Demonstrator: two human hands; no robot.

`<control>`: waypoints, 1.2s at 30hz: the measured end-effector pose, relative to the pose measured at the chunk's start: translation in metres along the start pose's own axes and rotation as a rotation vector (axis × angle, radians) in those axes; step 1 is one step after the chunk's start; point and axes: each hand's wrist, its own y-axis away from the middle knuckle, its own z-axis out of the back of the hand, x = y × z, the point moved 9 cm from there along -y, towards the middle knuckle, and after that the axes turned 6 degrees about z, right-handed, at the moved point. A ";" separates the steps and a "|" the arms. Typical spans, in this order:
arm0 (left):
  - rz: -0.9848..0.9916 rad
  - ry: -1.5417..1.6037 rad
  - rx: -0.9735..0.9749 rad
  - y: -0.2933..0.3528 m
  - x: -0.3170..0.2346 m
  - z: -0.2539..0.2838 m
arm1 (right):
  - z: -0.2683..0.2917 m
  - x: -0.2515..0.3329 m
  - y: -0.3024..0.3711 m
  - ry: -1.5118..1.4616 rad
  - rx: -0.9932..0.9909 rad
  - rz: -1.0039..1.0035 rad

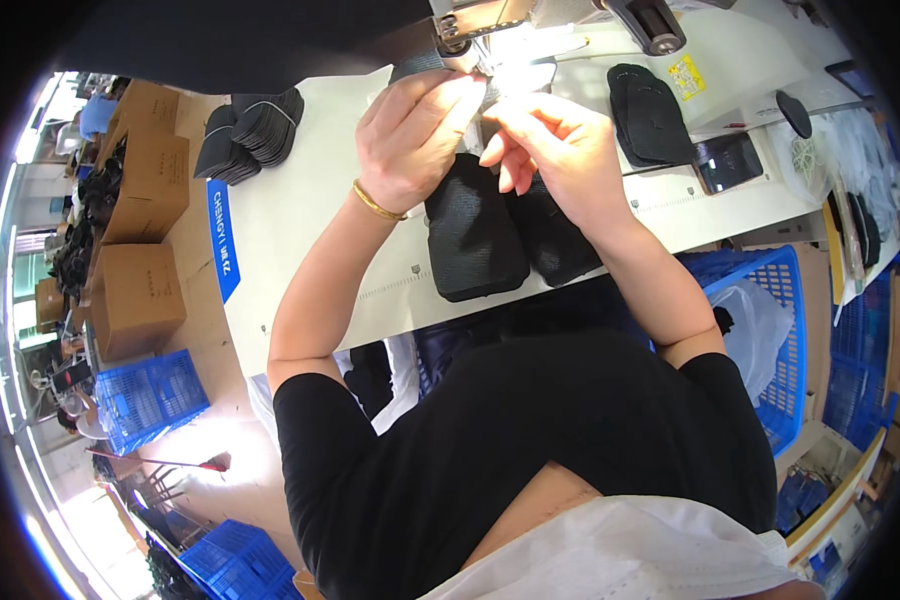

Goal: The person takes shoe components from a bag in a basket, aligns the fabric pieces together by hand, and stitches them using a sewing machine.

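My left hand (pixel 415 138), with a gold bangle at the wrist, is closed, its fingertips pressed together beside the needle area of a sewing machine (pixel 457 52). Close by on the right, my right hand (pixel 562 155) pinches thumb and forefinger together, its other fingers curled. Bright glare hides what either pinch holds. A dark fabric piece (pixel 418 67) shows partly behind my left hand. Below the hands lie two stacks of black, ribbed fabric pieces, a left stack (pixel 477 235) and a right stack (pixel 555 240), near the table's front edge.
On the white table (pixel 320 210) are bundled black pieces (pixel 253 130) at left, another black stack (pixel 650 118) and a phone (pixel 727 162) at right. A blue crate (pixel 790 340) stands by my right side. Cardboard boxes (pixel 140 300) and a blue basket (pixel 152 398) occupy the left floor.
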 end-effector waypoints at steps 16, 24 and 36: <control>0.188 -0.134 0.151 -0.014 -0.009 -0.009 | 0.004 -0.006 0.000 0.008 0.041 0.001; 0.258 -0.153 0.178 -0.012 -0.007 -0.013 | 0.009 -0.011 0.000 0.014 0.028 0.018; 0.384 0.296 0.258 0.005 0.041 -0.005 | 0.006 -0.010 0.008 0.076 0.105 -0.019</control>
